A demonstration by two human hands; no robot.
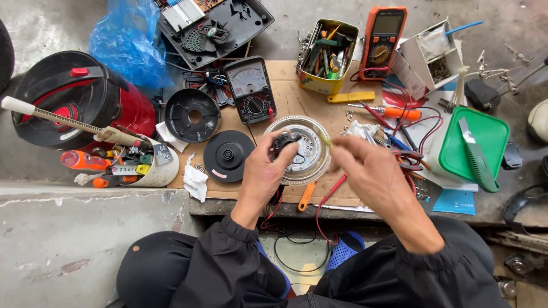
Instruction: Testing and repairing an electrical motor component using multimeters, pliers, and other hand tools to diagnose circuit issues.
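Observation:
My left hand (267,171) grips a small black round part (282,142) that sits on top of a round silver metal disc (308,149) on a cardboard sheet (297,97). Just right of the disc, my right hand (371,168) pinches a thin yellowish-green tool (325,138) whose tip points at the disc. A black round base (228,155) lies to the left of my left hand. Red and black wires (328,199) run under my hands and hang over the edge.
An analog black meter (250,88) and an orange digital meter (383,40) lie behind. A yellow tin of tools (328,57), a red kettle body (80,97), a white cup of tools (142,165), a green lidded box (476,148), screwdrivers (394,112).

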